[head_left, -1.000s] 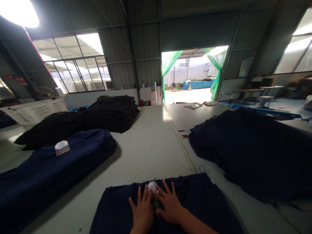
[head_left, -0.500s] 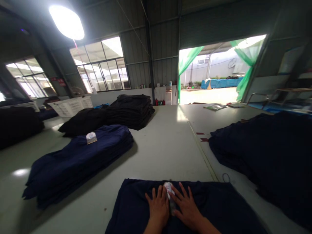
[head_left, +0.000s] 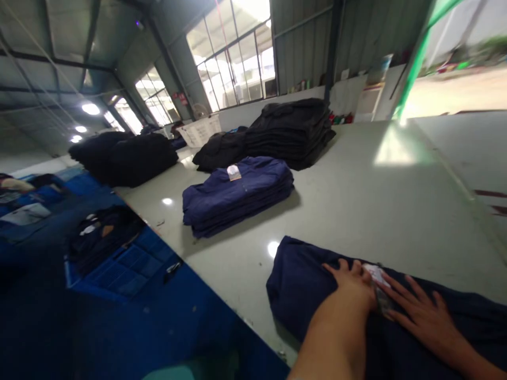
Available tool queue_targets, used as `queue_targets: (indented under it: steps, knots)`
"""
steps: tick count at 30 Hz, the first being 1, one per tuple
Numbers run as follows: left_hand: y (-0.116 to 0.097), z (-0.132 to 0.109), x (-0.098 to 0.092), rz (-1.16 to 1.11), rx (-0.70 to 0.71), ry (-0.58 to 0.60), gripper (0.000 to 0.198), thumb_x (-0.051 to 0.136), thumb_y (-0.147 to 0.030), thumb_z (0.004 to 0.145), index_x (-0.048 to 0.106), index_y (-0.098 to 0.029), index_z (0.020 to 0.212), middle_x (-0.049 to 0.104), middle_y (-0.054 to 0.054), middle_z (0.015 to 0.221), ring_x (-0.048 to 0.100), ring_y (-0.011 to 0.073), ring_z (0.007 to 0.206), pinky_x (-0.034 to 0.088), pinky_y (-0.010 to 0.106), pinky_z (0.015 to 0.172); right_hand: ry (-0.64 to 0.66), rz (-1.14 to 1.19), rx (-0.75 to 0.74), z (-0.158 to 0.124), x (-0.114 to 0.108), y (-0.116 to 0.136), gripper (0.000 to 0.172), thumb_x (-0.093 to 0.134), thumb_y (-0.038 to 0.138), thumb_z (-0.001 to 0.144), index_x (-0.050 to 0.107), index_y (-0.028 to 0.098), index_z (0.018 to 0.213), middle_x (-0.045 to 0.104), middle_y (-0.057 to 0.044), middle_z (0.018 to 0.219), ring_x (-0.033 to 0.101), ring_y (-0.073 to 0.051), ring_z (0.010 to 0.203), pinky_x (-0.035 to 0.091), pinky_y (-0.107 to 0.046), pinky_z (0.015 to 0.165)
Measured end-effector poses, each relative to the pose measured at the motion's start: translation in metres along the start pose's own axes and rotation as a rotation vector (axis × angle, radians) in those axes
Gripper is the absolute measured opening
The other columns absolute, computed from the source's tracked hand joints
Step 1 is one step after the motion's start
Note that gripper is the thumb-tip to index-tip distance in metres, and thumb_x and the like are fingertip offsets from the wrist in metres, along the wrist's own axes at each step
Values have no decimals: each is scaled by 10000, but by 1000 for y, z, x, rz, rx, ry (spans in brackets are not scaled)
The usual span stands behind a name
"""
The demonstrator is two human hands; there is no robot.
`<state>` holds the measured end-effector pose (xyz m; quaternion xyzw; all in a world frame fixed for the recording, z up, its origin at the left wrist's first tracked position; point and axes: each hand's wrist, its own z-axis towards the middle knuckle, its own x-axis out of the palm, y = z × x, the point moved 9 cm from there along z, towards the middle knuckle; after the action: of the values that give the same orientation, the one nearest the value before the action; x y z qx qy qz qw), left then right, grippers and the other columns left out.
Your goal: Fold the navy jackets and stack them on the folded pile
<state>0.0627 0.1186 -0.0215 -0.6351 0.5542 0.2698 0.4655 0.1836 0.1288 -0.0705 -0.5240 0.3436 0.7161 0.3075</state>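
view swung left; left hand point(head_left: 355, 284) and right hand point(head_left: 425, 312) lie spread on navy garment point(head_left: 307, 285), label point(head_left: 374, 274) between.

Garment wkshop, industrial bldg. Evidence: long pale worktable point(head_left: 340, 206) bearing stacked goods, i.e. folded navy cloth point(head_left: 304, 285) at near edge, tagged navy stack point(head_left: 241, 195) beyond, black stack point(head_left: 285, 132) behind, dark pile point(head_left: 122, 158) at far L. Bulk storage: blue crate point(head_left: 134, 269) w/ dark cloth, on blue floor point(head_left: 194, 327); white basket point(head_left: 202, 131) at back. Bldg shell: ribbed metal wall point(head_left: 303, 60), exposed roof beams point(head_left: 59, 61), lg multi-pane window point(head_left: 237, 63), ceiling lamps point(head_left: 91, 108). Upper R: doorway point(head_left: 430, 68) w/ green curtain point(head_left: 412, 79), opening onto bright outdoor yard point(head_left: 455, 100).
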Motion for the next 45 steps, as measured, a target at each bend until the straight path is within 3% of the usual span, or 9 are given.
queue_targets:
  steps: [6, 11, 16, 24, 28, 34, 37, 42, 45]
  knots:
    - [6, 16, 6, -4, -34, 14, 559, 401, -453, 756, 314, -364, 1301, 221, -12, 1437, 72, 375, 1257, 158, 781, 864, -59, 3, -57, 2, -18, 16, 597, 294, 475, 781, 24, 534, 1310, 263, 102, 1417, 171, -304, 1310, 139, -649, 932]
    - [25, 23, -6, -45, -72, 0, 518, 357, -441, 784, 310, -395, 1298, 236, -42, 1440, 97, 340, 1266, 162, 740, 911, 15, -106, -44, 25, -19, 28, 558, 257, 460, 812, 142, 439, 1357, 328, 48, 1405, 185, -321, 1308, 172, -653, 946]
    - [59, 28, -24, -49, -180, 36, 648, 424, -419, 751, 190, -376, 1354, 125, -68, 1484, 88, 318, 1289, 162, 728, 927, 50, -173, -92, 62, -6, 43, 514, 276, 430, 815, 343, 361, 1320, 330, 47, 1409, 164, -321, 1308, 199, -650, 950]
    - [119, 10, -28, -43, -262, -146, 540, 158, -438, 842, 81, -401, 1375, 99, -121, 1481, 88, 296, 1332, 77, 714, 976, 81, -133, -120, 102, 2, 88, 553, 401, 369, 778, 321, 377, 1326, 249, 77, 1441, 101, -325, 1318, 128, -633, 985]
    - [158, -3, -26, 2, -314, -274, 528, 155, -463, 855, 60, -416, 1372, 95, -117, 1482, 100, 293, 1331, 64, 702, 984, 129, -60, -155, 121, 8, 119, 624, 459, 356, 748, 270, 394, 1341, 215, 78, 1454, 70, -324, 1324, 70, -627, 998]
    - [202, -18, -52, 15, -314, -250, 488, 174, -447, 870, 159, -415, 1357, 189, -78, 1470, 195, 300, 1293, 177, 672, 972, 288, 116, -159, 156, 20, 152, 639, 452, 377, 764, 216, 395, 1358, 210, 56, 1459, 66, -307, 1329, 84, -619, 1000]
    - [220, -22, -74, 19, -280, -197, 472, 294, -340, 863, 238, -445, 1320, 247, -67, 1449, 299, 274, 1243, 278, 580, 969, 281, 165, -122, 177, 10, 143, 613, 411, 285, 784, 236, 323, 1371, 248, 2, 1449, 189, -246, 1302, 194, -496, 1026]
    - [274, -25, -104, 20, -348, -136, 783, 457, -33, 712, 176, -375, 1357, 129, 36, 1482, 411, 240, 1199, 399, 364, 919, 397, -109, 147, 199, 0, 84, 764, 491, 112, 642, 289, 267, 1362, 367, -77, 1381, 422, -258, 1138, 344, -406, 920]
    - [309, -33, -105, -4, -461, -68, 691, 438, 0, 699, 288, -219, 1338, 331, 166, 1376, 542, 268, 1065, 443, 375, 849, 491, -253, 266, 204, 1, 61, 678, 541, 105, 594, 464, 245, 1253, 568, -123, 1153, 495, -297, 1045, 402, -417, 811]
